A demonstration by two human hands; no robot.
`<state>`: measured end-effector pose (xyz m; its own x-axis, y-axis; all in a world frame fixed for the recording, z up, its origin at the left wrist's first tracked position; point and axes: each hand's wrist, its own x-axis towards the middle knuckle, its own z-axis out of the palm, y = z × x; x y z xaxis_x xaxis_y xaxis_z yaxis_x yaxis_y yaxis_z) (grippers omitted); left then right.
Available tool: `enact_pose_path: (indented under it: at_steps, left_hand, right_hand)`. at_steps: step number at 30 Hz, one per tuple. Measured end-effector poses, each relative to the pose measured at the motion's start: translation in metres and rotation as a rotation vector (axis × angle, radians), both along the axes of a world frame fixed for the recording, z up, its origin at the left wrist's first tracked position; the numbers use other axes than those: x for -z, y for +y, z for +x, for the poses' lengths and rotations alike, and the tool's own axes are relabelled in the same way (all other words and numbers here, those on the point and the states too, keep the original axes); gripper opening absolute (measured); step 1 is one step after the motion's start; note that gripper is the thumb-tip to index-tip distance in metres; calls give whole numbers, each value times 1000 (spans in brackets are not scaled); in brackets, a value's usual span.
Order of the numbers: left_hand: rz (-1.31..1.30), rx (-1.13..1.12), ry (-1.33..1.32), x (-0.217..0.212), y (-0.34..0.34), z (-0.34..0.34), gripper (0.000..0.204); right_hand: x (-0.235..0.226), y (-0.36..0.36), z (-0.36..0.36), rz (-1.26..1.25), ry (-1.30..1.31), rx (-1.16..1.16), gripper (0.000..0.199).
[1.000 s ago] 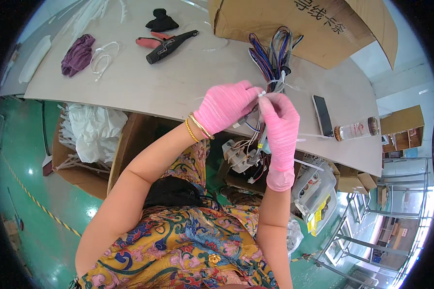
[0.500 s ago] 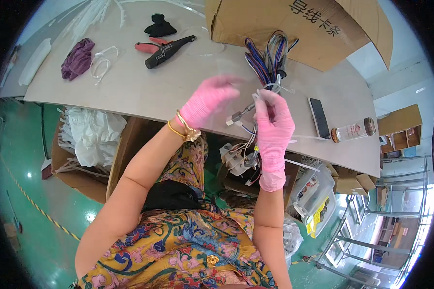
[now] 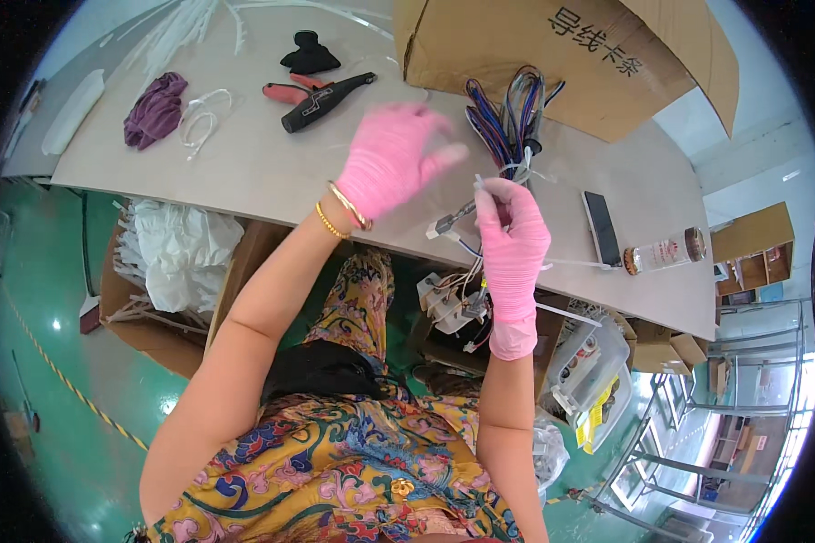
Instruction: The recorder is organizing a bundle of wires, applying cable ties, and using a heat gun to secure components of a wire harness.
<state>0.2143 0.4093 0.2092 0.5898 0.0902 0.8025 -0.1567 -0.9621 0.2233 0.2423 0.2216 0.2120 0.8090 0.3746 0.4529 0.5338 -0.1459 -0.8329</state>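
A bundle of blue, dark and brown wires (image 3: 491, 129) lies looped on the table, gathered by a white cable tie (image 3: 522, 168). My right hand (image 3: 514, 237), in a pink glove, is closed in a pinch on a thin white strip that looks like a cable tie (image 3: 479, 183), just below the bundle. Beside it, white connectors (image 3: 442, 226) lie near the table edge, and wires with more connectors (image 3: 445, 306) hang below. My left hand (image 3: 391, 161), also gloved in pink, hovers left of the bundle, slightly blurred, fingers apart and nothing visible in them.
Red-and-black cutters (image 3: 321, 104), a purple cloth (image 3: 156, 110) and a loop of white ties (image 3: 204, 122) lie on the left. A cardboard box (image 3: 516, 59) stands behind the wires. On the right are a phone (image 3: 600, 228) and a glass jar (image 3: 663, 252).
My left hand has drawn up and away from the right fingertips, its fingers spreading. The right hand keeps its pinch by the bundle. The whole view has shifted slightly.
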Motion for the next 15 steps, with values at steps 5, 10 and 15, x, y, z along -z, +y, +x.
enact_pose_path:
  at_steps: [5,10,15]
  left_hand:
    - [-358,486,283,-4,-23,-4,28]
    - [-808,592,295,0,-34,-4,31]
    - [-962,492,295,-7,-21,-6,34]
  right_hand:
    - [-2,3,-2,-32,-51,-10,12]
    - [-2,0,0,-69,-141,-6,12]
    - [3,-7,-5,-106,-122,-25,13]
